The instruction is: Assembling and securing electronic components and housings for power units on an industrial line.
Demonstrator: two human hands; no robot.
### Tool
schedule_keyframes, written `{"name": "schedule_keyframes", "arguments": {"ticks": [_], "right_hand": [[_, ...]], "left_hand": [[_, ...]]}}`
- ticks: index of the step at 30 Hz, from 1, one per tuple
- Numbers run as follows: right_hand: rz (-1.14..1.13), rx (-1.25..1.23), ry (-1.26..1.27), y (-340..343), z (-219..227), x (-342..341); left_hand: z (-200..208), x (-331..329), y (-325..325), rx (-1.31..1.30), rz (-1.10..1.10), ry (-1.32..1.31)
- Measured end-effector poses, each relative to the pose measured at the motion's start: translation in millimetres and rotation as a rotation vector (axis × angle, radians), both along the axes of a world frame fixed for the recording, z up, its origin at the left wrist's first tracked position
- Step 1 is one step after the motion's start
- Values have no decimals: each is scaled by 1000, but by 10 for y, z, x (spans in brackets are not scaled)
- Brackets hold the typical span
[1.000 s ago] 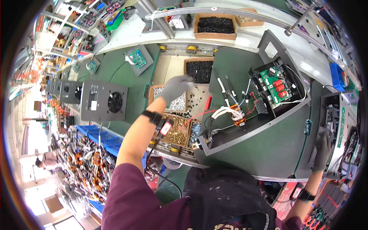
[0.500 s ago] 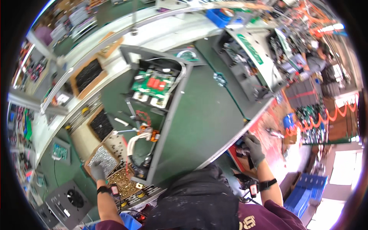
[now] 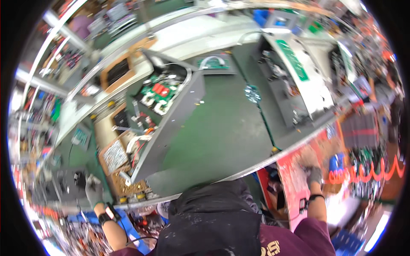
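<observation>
My left hand [image 3: 94, 190], in a grey glove, is at the far left, over the near edge of a dark grey housing [image 3: 64, 183] with a black fan. Motion blurs its fingers, and whether it touches the housing is unclear. My right hand [image 3: 314, 176], also gloved, is out to the right above a red, worn surface [image 3: 294, 179]. Its fingers are smeared, and nothing in them can be made out. Between the hands, an open grey metal case [image 3: 171, 119] stands slanted on the green bench mat [image 3: 218, 132], holding a green circuit board [image 3: 160, 90] with red parts.
Left of the case are a cardboard box of silvery screws [image 3: 114, 157] and a box of brass-coloured parts [image 3: 128, 185]. A second case with a white panel [image 3: 303, 81] stands at the back right. A coiled orange air hose [image 3: 367, 173] hangs at the right.
My left hand has left the screw box and moved left to the fan housing. My right hand has swung farther right, away from the red bin. The whole view has shifted.
</observation>
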State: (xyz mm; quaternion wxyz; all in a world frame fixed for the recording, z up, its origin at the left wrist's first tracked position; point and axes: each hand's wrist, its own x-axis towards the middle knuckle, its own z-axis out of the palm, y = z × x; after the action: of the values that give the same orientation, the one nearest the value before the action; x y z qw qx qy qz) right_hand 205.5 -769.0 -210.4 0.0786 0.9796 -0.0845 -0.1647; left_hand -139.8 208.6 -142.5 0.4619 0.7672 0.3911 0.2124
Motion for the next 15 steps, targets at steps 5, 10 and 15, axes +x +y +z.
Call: {"name": "schedule_keyframes", "arguments": {"ticks": [5, 10, 15], "right_hand": [[73, -192, 67, -210, -138, 109], [296, 163, 156, 74, 189, 302], [273, 958, 115, 1592, 535, 313]], "left_hand": [[779, 243, -986, -773, 360, -682], [1379, 892, -1796, -1118, 345, -870], [1545, 1647, -2324, -1177, 123, -723]]}}
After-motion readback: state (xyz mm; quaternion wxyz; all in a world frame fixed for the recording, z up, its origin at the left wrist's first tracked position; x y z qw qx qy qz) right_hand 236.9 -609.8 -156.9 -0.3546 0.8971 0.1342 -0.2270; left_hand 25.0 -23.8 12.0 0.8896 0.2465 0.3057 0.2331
